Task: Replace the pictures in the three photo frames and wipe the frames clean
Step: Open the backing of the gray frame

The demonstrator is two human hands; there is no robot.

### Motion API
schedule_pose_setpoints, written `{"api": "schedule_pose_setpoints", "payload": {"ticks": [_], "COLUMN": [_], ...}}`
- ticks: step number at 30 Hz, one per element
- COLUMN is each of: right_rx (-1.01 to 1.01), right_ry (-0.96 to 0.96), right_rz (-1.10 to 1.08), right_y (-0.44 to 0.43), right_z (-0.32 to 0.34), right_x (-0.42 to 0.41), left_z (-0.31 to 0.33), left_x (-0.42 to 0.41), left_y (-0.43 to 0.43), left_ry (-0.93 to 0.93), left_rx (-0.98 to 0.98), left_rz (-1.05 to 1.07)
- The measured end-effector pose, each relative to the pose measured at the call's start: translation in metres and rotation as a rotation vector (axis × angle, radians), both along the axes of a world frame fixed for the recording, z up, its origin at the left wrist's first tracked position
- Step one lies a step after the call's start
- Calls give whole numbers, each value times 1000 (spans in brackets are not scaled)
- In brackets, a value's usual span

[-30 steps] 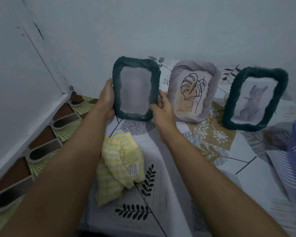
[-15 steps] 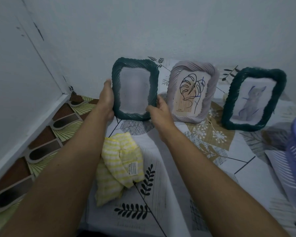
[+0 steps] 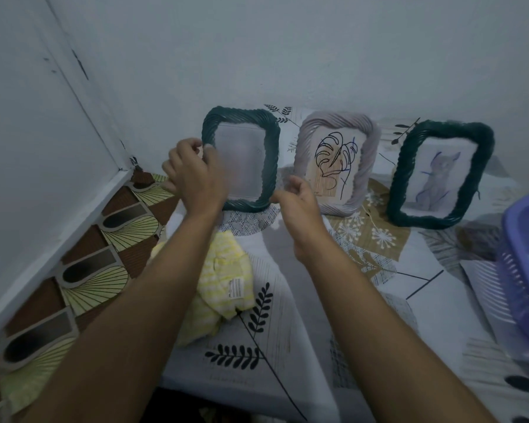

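Table (image 3: 287,300): leftmost frame (image 3: 242,117) behind left grip (image 3: 193,178).

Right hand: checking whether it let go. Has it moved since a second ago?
Yes. The right hand has slipped down and rightward off the left green frame's side edge, toward the lilac frame's lower corner.

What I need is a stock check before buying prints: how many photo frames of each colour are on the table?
dark green frames: 2
pale lilac frame: 1
Total: 3
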State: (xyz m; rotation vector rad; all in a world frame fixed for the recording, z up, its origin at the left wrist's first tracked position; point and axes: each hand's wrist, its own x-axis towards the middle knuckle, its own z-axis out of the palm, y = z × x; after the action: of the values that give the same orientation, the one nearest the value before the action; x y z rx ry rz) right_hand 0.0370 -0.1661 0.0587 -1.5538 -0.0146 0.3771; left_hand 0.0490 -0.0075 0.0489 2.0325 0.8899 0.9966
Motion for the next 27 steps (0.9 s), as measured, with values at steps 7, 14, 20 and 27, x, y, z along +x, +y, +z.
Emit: {"api": "schedule_pose_setpoints", "payload": {"ticks": [7, 14, 20, 27], "right_rx": [81, -68, -235, -195], "right_ry": [-108, -90, -42, -62], "right_rz": [-385, -376, -144, -134], "right_y": [-47, -90, -96, -102], "right_z": [5, -10, -21, -18], "right_x": [4, 26, 31, 30], "left_z": [-1, -29, -28, -15], "left_x": [-16, -2, -3, -3], "left_y": [-72, -115, -137, -143], "left_ry": [-128, 285, 314, 278], "left_rx": [301, 102, -57, -201], "left_rz": [-551, -744, -702, -641]}}
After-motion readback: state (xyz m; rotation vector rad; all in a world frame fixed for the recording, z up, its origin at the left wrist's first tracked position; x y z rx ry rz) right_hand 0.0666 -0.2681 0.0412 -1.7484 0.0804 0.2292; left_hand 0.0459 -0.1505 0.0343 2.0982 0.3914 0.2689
